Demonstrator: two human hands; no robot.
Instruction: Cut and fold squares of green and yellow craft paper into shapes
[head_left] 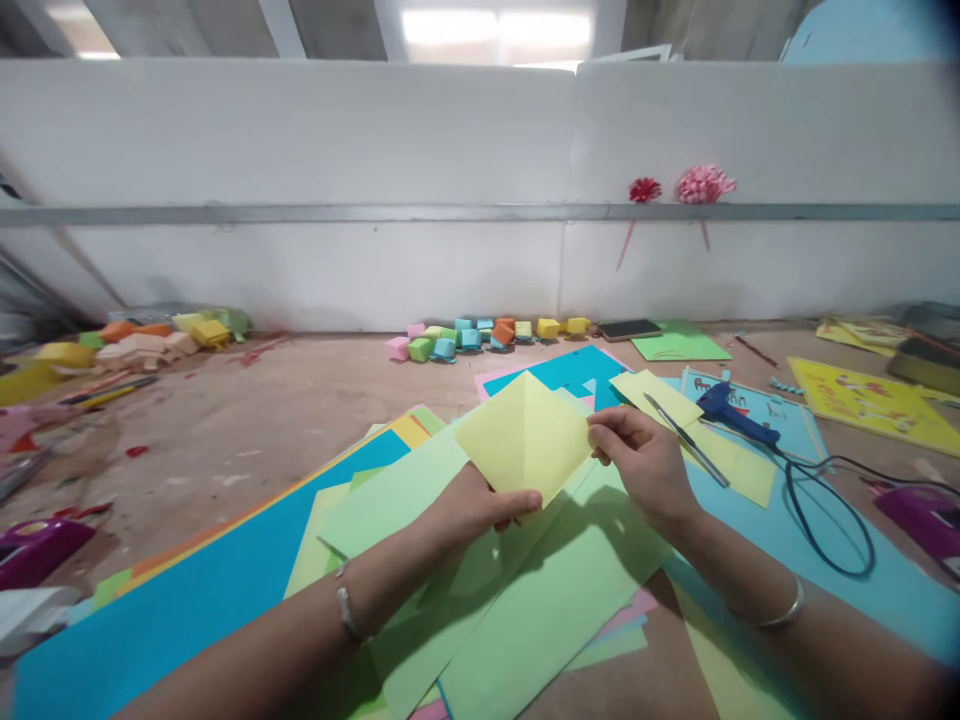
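A pale yellow square of paper [517, 430] is held up with one corner pointing away, and a crease runs down its middle. My left hand [480, 500] grips its near left edge, the thumb on top and the fingers mostly hidden beneath. At the paper's right corner, my right hand [637, 455] pinches it between thumb and fingers. Light green sheets [540, 610] lie overlapping under both hands. Just right of my right hand, a pen or craft knife [686, 440] rests on yellow paper pieces [739, 465].
A blue glue gun [735, 412] with a looped cable lies at right. Small coloured paper boxes [470, 340] line the wall beside a dark phone [628, 330]. Blue sheets [225, 580] spread at lower left, near a purple tool [41, 550]. Another purple tool [922, 520] sits far right.
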